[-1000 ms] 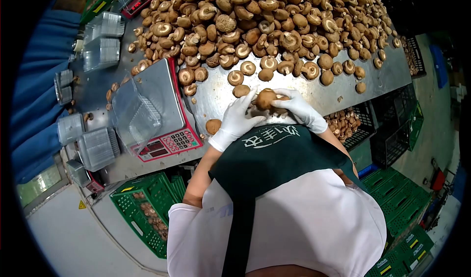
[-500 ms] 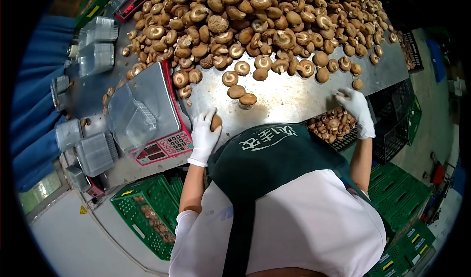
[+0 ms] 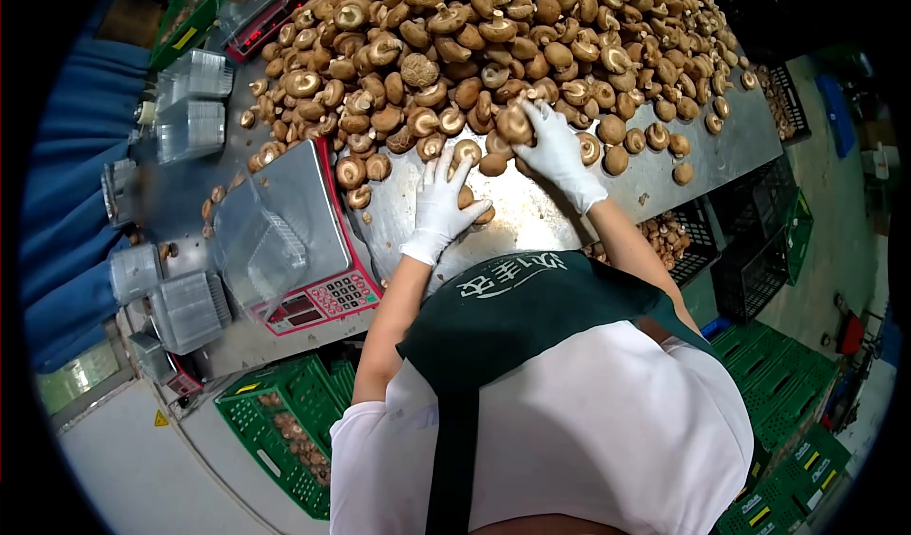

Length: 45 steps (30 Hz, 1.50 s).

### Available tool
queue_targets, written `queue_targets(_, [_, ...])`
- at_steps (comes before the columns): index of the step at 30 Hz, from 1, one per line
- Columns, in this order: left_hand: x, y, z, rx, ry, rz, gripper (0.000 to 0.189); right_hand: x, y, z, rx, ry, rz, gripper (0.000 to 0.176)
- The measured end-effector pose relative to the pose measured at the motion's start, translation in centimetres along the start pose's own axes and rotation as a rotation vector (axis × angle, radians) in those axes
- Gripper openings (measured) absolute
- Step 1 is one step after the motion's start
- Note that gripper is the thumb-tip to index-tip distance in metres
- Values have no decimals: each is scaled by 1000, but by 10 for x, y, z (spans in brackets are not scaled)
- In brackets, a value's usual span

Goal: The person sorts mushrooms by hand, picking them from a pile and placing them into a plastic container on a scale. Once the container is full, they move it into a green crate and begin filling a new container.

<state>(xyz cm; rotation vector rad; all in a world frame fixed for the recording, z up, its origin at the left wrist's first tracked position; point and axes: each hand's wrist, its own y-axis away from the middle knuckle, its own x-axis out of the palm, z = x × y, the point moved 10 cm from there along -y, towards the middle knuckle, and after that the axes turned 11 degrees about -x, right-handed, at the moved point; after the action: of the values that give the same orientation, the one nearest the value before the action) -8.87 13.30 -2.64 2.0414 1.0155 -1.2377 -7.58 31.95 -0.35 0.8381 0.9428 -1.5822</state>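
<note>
My right hand (image 3: 555,156), in a white glove, pinches a brown shiitake mushroom (image 3: 515,124) at the front edge of a large mushroom pile (image 3: 493,37). My left hand (image 3: 439,208), also gloved, lies low over the metal table (image 3: 531,227) with thumb and fingers spread. Between its thumb and fingers sit two mushrooms (image 3: 485,214), partly covered. Its fingertips reach a mushroom lying gill side up (image 3: 466,153). Whether anything lies under the left palm is hidden.
Left of my hands, a red-edged scale (image 3: 327,298) carries clear plastic trays (image 3: 256,241). More stacked trays (image 3: 190,307) stand farther left. A black crate (image 3: 697,241) of mushrooms is below the table edge at right. Green crates (image 3: 285,431) stand on the floor.
My right hand has moved from the table's right edge to the pile and taken a mushroom. My left hand has moved forward and right, its fingers spreading; the mushroom it held no longer shows.
</note>
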Motion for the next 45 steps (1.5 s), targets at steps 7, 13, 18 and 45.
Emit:
queue_targets(7, [-29,40,16,-2,112,-193,71,21,44,50,-218,-132,43,64])
queue_targets(13, [-37,62,37,-131,211,-159,79,43,68,95,-403,-244,168,77])
queue_targets(18, [-72,35,16,-30,187,-319,85,24,77,119,-656,-324,253,77])
queue_targets(45, [-75,75,43,-92,178,-449,30,-1,30,29,-13,-247,-34,29])
